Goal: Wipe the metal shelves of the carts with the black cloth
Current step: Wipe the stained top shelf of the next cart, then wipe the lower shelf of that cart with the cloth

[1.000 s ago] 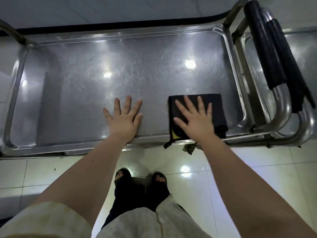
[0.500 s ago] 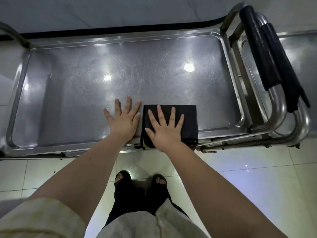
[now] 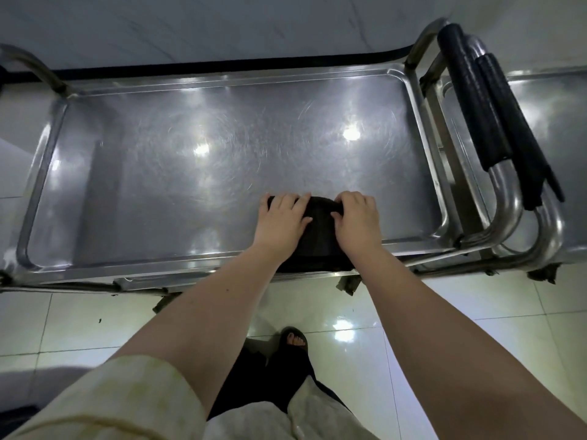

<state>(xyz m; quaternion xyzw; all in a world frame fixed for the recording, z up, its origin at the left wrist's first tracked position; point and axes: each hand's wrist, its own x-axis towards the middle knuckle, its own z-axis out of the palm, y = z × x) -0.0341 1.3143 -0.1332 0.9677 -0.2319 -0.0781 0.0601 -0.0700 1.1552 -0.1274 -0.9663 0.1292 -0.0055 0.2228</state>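
The black cloth (image 3: 318,236) is gripped by curled fingers of the left hand (image 3: 282,219) and right hand (image 3: 357,219). It is bunched at the near rim of the metal shelf (image 3: 190,173).

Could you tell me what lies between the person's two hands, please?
Head view: the bunched black cloth, gripped by the left hand and right hand.

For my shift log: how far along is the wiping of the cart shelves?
Done: unclear; the near shelf shows only swirl marks. In hand: left hand and right hand grip the bunched black cloth at its front edge. Left: likely most of this shelf, and the neighbouring cart's shelf at right.
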